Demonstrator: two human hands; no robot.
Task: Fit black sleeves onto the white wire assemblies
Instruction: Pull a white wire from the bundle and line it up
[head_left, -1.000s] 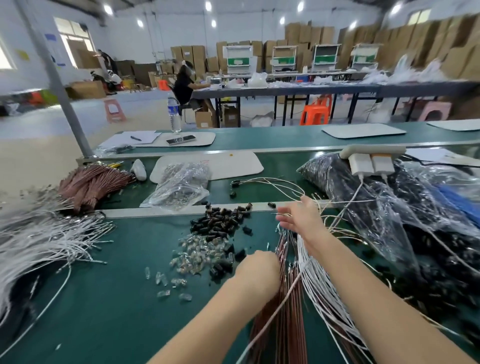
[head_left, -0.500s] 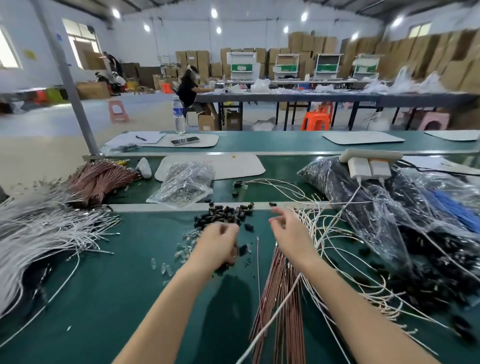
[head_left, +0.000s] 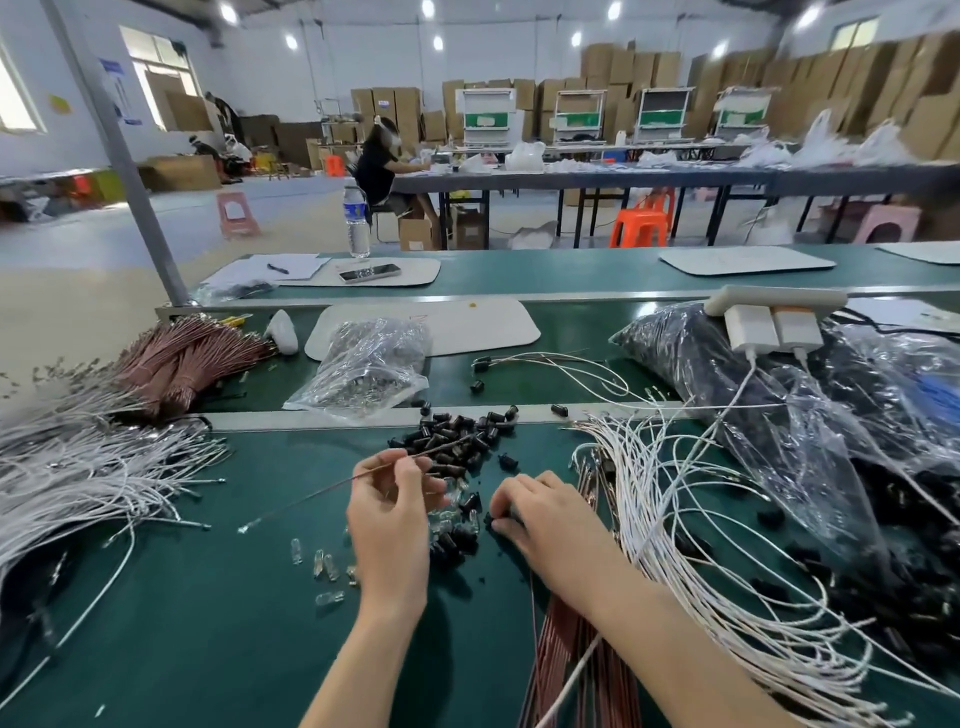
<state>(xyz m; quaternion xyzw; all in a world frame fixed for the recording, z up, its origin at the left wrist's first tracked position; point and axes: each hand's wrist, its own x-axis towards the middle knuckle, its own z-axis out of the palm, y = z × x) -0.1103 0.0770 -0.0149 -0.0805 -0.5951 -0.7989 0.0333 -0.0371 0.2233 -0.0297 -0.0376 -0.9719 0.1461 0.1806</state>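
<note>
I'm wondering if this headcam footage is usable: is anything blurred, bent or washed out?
Head view: the left hand pinching a thin wire and the right hand look sharp; the white wires at the left edge smear; the grey pole leans from wide-angle distortion; ceiling lights blow out; the clear plastic bag shows glare.

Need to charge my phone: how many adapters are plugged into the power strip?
2, side by side on the power strip at right: the left adapter and the right adapter. None seem hidden.
</note>
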